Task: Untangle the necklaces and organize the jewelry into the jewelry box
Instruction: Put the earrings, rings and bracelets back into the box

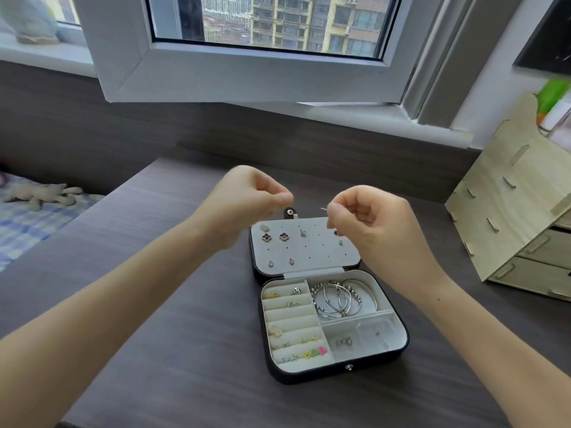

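Two bare forearms reach in from the lower corners and meet at the middle of the frame, above an open jewelry box point(404, 335) on a dark wood-grain table point(185, 350). The left hand point(247, 199) has its fingers curled, thumb and forefinger pressed tip to tip; whether anything sits between them cannot be told. The right hand point(367, 217), just beside it, pinches a thin earring post point(324, 208) that points left. The box lies at lower centre, its lid point(312, 253) folded flat toward the top, with several earrings pinned to it, among them two clover earrings point(275, 237). In the base, ring slots point(290, 310) fill the left side and silver bracelets point(343, 299) lie in the upper right compartment. A wooden drawer organizer point(519, 217) stands at right; a window point(247, 66) hangs open above.
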Motion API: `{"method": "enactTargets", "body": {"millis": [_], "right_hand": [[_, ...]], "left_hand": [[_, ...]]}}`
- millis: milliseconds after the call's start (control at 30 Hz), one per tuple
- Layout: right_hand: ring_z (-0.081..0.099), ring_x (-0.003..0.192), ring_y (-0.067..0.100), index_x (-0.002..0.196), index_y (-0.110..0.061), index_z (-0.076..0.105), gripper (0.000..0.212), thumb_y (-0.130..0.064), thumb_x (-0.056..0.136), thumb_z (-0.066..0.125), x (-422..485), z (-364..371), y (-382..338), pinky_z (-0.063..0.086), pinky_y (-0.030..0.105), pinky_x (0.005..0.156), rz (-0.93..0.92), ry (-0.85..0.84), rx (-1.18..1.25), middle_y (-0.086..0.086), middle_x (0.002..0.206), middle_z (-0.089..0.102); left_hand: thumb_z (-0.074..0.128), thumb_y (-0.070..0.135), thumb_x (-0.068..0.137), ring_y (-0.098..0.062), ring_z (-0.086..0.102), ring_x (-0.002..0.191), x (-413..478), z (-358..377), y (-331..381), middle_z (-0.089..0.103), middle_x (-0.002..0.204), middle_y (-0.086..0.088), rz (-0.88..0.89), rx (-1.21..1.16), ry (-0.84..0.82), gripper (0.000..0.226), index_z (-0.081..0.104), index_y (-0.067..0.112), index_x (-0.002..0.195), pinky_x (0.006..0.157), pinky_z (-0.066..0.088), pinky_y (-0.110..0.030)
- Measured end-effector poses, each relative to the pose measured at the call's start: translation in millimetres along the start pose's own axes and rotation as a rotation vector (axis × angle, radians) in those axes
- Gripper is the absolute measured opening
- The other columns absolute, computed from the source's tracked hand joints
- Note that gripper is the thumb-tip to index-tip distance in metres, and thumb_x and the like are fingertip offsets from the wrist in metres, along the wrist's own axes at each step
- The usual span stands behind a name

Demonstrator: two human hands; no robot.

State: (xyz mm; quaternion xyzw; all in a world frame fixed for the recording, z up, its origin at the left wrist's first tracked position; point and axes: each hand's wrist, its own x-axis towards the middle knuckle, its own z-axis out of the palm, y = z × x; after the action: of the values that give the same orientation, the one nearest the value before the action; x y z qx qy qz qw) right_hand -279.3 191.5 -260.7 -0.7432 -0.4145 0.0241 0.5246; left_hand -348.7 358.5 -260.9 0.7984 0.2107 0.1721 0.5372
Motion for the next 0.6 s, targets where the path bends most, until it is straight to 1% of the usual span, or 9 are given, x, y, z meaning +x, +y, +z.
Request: {"method": "enactTargets", "body": {"millis": [67, 100, 133, 233, 300, 367, 433, 500, 600], "right_hand": [[0.060, 0.063, 0.009, 0.077, -0.010, 0.065, 0.012, -0.012, 0.087, 0.059, 2.4, -1.6, 4.3, 0.050, 0.020, 0.061, 0.066, 0.005, 0.063, 0.003, 0.071, 0.068], [0.059, 0.062, 0.007, 0.077, -0.009, 0.065, 0.013, -0.012, 0.087, 0.059, 4.2, -2.3, 7.2, 0.050, 0.020, 0.061, 0.098, -0.002, 0.085, 0.003, 0.070, 0.068], [0.058, 0.061, 0.006, 0.077, -0.008, 0.065, 0.013, -0.012, 0.087, 0.058, 6.4, -2.8, 10.5, 0.049, 0.021, 0.061, 0.126, -0.006, 0.096, 0.002, 0.069, 0.068], [0.058, 0.062, 0.007, 0.077, -0.009, 0.066, 0.013, -0.012, 0.088, 0.059, 11.5, -4.0, 22.8, 0.049, 0.025, 0.063, 0.195, 0.000, 0.098, 0.004, 0.071, 0.069], [0.058, 0.062, 0.008, 0.078, -0.009, 0.066, 0.013, -0.011, 0.088, 0.059, 12.4, -4.6, 30.8, 0.049, 0.025, 0.062, 0.222, 0.002, 0.094, 0.006, 0.073, 0.070], [0.057, 0.062, 0.007, 0.078, -0.008, 0.066, 0.013, -0.011, 0.089, 0.059, 13.2, -4.2, 36.6, 0.048, 0.021, 0.060, 0.241, 0.003, 0.078, 0.006, 0.073, 0.069], [0.057, 0.061, 0.005, 0.079, -0.007, 0.066, 0.012, -0.011, 0.089, 0.059, 15.1, -3.4, 41.0, 0.046, 0.016, 0.058, 0.258, 0.012, 0.061, 0.006, 0.073, 0.069], [0.056, 0.060, 0.003, 0.079, -0.007, 0.066, 0.012, -0.011, 0.089, 0.060, 17.5, -2.4, 43.6, 0.045, 0.013, 0.055, 0.265, 0.017, 0.049, 0.006, 0.073, 0.068], [0.055, 0.061, 0.002, 0.081, -0.008, 0.067, 0.011, -0.012, 0.089, 0.060, 19.6, -0.4, 46.1, 0.044, 0.011, 0.055, 0.260, 0.009, 0.021, 0.003, 0.072, 0.067]], "left_hand": [[0.065, 0.013, 0.085, -0.015, 0.051, 0.062, 10.9, -3.3, -14.3, 0.061, 0.068, -0.001, 0.053, 0.079, 0.089, 0.014, 0.066, 0.014, 0.071, 0.047, 0.038, -0.017], [0.065, 0.013, 0.085, -0.013, 0.053, 0.062, 16.2, -3.8, -21.8, 0.062, 0.069, 0.002, 0.066, 0.164, 0.100, 0.015, 0.064, 0.016, 0.070, 0.043, 0.037, -0.014], [0.064, 0.013, 0.085, -0.011, 0.054, 0.063, 21.1, -3.1, -28.6, 0.062, 0.069, 0.005, 0.070, 0.247, 0.091, 0.016, 0.062, 0.017, 0.069, 0.042, 0.037, -0.014], [0.061, 0.010, 0.086, -0.012, 0.053, 0.069, 32.1, 2.8, -46.0, 0.058, 0.069, 0.009, 0.077, 0.490, 0.009, 0.014, 0.060, 0.016, 0.073, 0.053, 0.036, -0.022], [0.057, 0.010, 0.088, -0.014, 0.052, 0.079, 35.4, 6.5, -53.1, 0.060, 0.078, 0.005, 0.108, 0.603, -0.016, 0.009, 0.061, 0.013, 0.082, 0.062, 0.034, -0.025], [0.054, 0.010, 0.090, -0.016, 0.053, 0.085, 35.7, 8.7, -56.3, 0.062, 0.087, 0.001, 0.139, 0.629, -0.016, 0.007, 0.061, 0.010, 0.089, 0.068, 0.036, -0.026], [0.054, 0.011, 0.090, -0.018, 0.051, 0.087, 35.8, 9.9, -56.1, 0.059, 0.088, 0.000, 0.153, 0.648, 0.000, 0.007, 0.061, 0.008, 0.091, 0.071, 0.037, -0.027], [0.053, 0.011, 0.090, -0.017, 0.050, 0.087, 36.2, 10.0, -53.2, 0.058, 0.089, 0.001, 0.157, 0.665, 0.016, 0.006, 0.059, 0.011, 0.087, 0.069, 0.036, -0.026], [0.053, 0.013, 0.091, -0.016, 0.053, 0.085, 37.6, 8.1, -46.4, 0.064, 0.092, 0.001, 0.104, 0.605, -0.003, 0.013, 0.054, 0.015, 0.078, 0.062, 0.037, -0.026]]}}
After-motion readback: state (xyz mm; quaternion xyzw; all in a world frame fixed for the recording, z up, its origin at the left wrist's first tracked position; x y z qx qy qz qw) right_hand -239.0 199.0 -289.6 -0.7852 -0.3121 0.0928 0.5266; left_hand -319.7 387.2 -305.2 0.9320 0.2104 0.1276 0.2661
